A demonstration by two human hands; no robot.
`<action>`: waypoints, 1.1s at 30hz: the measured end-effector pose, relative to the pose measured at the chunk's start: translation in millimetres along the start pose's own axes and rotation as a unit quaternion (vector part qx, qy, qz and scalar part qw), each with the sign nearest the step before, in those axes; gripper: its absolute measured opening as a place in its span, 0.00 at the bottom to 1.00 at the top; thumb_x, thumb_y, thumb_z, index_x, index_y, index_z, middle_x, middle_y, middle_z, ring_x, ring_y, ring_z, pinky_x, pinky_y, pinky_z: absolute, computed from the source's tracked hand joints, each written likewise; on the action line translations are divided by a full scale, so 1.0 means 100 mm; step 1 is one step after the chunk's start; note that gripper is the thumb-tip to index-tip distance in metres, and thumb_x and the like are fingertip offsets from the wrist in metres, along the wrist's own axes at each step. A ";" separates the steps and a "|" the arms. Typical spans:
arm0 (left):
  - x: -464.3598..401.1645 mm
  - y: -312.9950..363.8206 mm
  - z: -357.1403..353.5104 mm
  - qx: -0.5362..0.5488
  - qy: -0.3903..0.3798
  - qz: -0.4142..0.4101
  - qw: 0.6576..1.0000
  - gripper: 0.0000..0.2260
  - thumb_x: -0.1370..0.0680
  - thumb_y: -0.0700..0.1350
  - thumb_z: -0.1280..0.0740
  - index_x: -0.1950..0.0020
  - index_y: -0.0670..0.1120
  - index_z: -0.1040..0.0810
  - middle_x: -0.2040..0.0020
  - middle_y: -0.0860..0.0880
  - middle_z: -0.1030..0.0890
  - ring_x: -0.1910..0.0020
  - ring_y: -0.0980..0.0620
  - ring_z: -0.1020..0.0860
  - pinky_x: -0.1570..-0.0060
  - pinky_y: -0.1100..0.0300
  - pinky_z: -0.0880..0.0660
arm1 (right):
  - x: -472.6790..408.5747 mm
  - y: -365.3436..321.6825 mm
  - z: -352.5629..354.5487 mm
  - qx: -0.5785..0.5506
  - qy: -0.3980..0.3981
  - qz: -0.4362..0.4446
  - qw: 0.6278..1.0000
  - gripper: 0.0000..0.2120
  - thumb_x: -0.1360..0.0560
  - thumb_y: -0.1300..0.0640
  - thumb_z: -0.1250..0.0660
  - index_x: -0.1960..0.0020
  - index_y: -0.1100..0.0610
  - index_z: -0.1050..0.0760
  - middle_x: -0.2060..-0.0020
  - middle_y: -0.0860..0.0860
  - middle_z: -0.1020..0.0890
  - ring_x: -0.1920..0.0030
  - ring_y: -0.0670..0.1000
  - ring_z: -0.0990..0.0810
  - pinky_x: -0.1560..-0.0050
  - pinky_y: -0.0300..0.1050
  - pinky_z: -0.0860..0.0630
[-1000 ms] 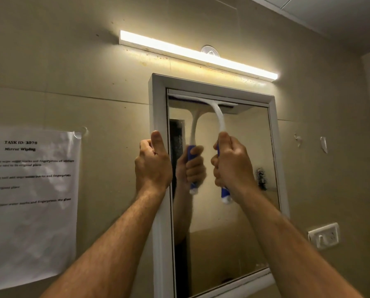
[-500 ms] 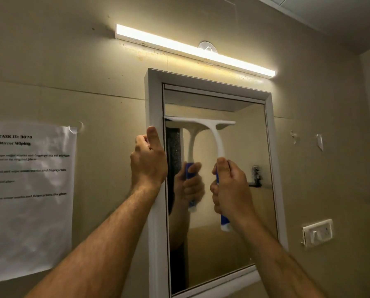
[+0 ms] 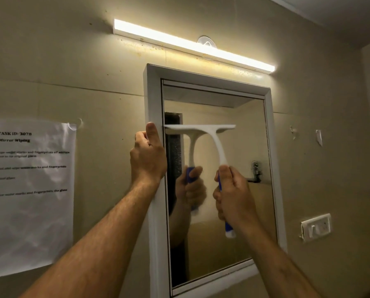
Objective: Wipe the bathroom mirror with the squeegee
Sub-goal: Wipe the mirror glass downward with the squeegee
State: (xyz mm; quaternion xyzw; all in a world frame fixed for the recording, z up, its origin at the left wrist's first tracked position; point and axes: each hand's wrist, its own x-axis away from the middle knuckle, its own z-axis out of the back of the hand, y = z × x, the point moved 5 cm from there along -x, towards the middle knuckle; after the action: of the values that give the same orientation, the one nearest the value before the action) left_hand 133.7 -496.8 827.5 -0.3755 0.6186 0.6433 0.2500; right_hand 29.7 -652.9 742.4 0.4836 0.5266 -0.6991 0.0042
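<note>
Here I have my right hand [image 3: 233,196] closed around the blue handle of the white squeegee [image 3: 217,145]; its blade lies level against the glass of the bathroom mirror [image 3: 240,211], roughly a third of the way down, at the left side; my left hand [image 3: 147,158] is clenched on the white frame [image 3: 156,233] at its left edge, thumb up; a lit tube light [image 3: 192,46] runs above.

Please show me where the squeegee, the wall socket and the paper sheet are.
squeegee [image 3: 217,145]: head view, on its white neck below the blade.
wall socket [image 3: 316,227]: head view, on its white faceplate.
paper sheet [image 3: 29,211]: head view, on its blank lower part.
</note>
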 end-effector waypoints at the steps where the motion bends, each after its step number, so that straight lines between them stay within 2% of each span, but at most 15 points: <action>1: -0.01 0.00 0.00 -0.001 0.001 0.000 1.000 0.24 0.20 0.61 0.56 0.42 0.46 0.31 0.64 0.53 0.29 0.67 0.59 0.29 0.72 0.66 0.36 | -0.07 -0.06 0.01 0.002 0.000 0.001 1.000 0.17 0.20 0.40 0.49 0.54 0.50 0.29 0.67 0.49 0.28 0.71 0.47 0.32 0.73 0.39 0.34; 4: -0.04 -0.01 0.00 -0.002 0.007 0.000 1.000 0.25 0.20 0.62 0.56 0.44 0.45 0.30 0.64 0.51 0.28 0.67 0.57 0.28 0.72 0.65 0.35 | -0.15 -0.11 0.00 0.008 -0.002 -0.002 1.000 0.17 0.20 0.39 0.49 0.50 0.51 0.29 0.66 0.47 0.29 0.70 0.46 0.32 0.74 0.37 0.34; 7: -0.05 -0.01 -0.01 0.003 0.004 0.000 1.000 0.25 0.20 0.62 0.56 0.43 0.45 0.30 0.64 0.51 0.28 0.68 0.57 0.28 0.72 0.66 0.35 | -0.01 0.06 -0.01 0.004 0.001 -0.002 1.000 0.17 0.20 0.42 0.49 0.53 0.53 0.29 0.68 0.49 0.28 0.70 0.46 0.32 0.69 0.38 0.35; 13: -0.03 -0.01 -0.02 0.007 0.004 -0.012 1.000 0.24 0.19 0.60 0.55 0.44 0.44 0.29 0.65 0.52 0.29 0.69 0.59 0.29 0.73 0.67 0.35 | 0.18 0.34 0.00 0.004 0.008 -0.002 1.000 0.17 0.19 0.43 0.48 0.57 0.52 0.29 0.69 0.51 0.28 0.71 0.47 0.32 0.70 0.40 0.34; 20: -0.05 -0.01 -0.01 -0.004 0.011 -0.013 1.000 0.24 0.19 0.61 0.56 0.44 0.45 0.29 0.65 0.51 0.28 0.68 0.57 0.28 0.73 0.65 0.35 | -0.28 -0.27 -0.01 -0.015 0.009 0.015 1.000 0.17 0.20 0.41 0.48 0.54 0.52 0.29 0.70 0.50 0.30 0.76 0.46 0.34 0.77 0.39 0.36; 24: -0.07 -0.01 -0.03 -0.003 0.014 -0.014 1.000 0.24 0.19 0.61 0.56 0.43 0.45 0.30 0.64 0.52 0.28 0.68 0.59 0.28 0.72 0.67 0.35 | -0.50 -0.63 -0.03 -0.059 0.013 0.047 0.997 0.18 0.20 0.41 0.46 0.51 0.52 0.24 0.70 0.51 0.27 0.75 0.48 0.33 0.76 0.41 0.34; 28: -0.03 -0.06 -0.04 -0.005 0.016 -0.011 1.000 0.24 0.19 0.61 0.56 0.41 0.47 0.31 0.63 0.54 0.28 0.66 0.60 0.28 0.71 0.68 0.36 | -0.43 -0.56 -0.03 -0.122 -0.043 0.015 0.992 0.19 0.21 0.40 0.45 0.46 0.53 0.24 0.73 0.51 0.26 0.78 0.48 0.32 0.79 0.39 0.33; 31: -0.03 -0.09 -0.07 -0.008 0.011 -0.009 1.000 0.23 0.20 0.62 0.56 0.44 0.48 0.31 0.63 0.53 0.27 0.66 0.59 0.27 0.71 0.67 0.35 | -0.26 -0.38 -0.05 -0.140 -0.060 -0.035 0.988 0.21 0.21 0.40 0.47 0.52 0.56 0.26 0.82 0.48 0.28 0.83 0.42 0.32 0.82 0.34 0.34; 33: -0.04 -0.11 -0.07 -0.011 0.011 -0.012 1.000 0.25 0.20 0.63 0.56 0.46 0.46 0.30 0.64 0.51 0.27 0.66 0.57 0.26 0.72 0.66 0.33 | -0.16 -0.30 -0.10 -0.176 -0.070 -0.062 0.980 0.21 0.20 0.42 0.49 0.58 0.57 0.29 0.84 0.48 0.30 0.85 0.42 0.34 0.83 0.32 0.35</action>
State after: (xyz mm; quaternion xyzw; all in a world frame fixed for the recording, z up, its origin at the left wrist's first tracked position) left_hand 145.9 -502.3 824.5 -0.3926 0.6100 0.6426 0.2466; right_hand 29.4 -640.7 775.6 0.3918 0.6687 -0.6264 0.0832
